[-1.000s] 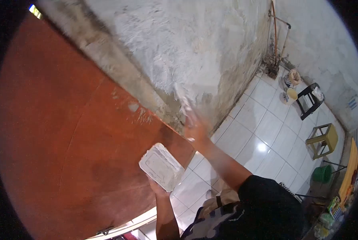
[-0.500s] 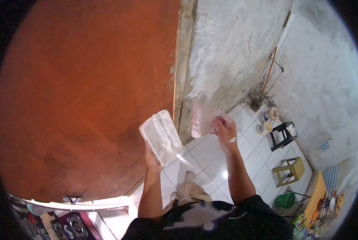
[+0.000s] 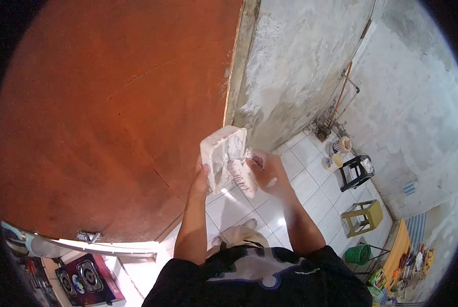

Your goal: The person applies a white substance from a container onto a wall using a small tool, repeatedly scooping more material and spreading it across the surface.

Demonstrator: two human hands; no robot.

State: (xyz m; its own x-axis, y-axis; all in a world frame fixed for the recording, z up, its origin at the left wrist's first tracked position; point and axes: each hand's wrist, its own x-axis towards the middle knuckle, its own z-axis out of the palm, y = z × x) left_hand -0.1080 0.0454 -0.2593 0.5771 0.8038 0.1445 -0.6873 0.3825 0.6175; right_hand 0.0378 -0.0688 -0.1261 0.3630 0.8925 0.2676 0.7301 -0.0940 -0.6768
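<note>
My left hand [image 3: 201, 176] grips a white rectangular tray [image 3: 220, 153] from its left side and underneath. The tray is tilted, with whitish paste smeared inside it. My right hand [image 3: 264, 171] is closed on a wide scraper [image 3: 243, 177], whose blade is coated with pale paste and lies at the tray's right side. A whitish spot marks my right hand. Behind both hands, a rough grey wall [image 3: 290, 66] with white patches meets a reddish-brown panel [image 3: 121, 117].
On the tiled floor to the right are a black stool [image 3: 357, 172], a yellow stool [image 3: 363, 218], a green basket [image 3: 358, 254] and small containers [image 3: 333, 162]. A wooden table [image 3: 397, 253] holds items at lower right; a stove [image 3: 83, 280] is at lower left.
The scraper has moved from beside the wall down to the tray. My left hand has raised the tray and turned it more upright, toward the right. The view has shifted slightly.
</note>
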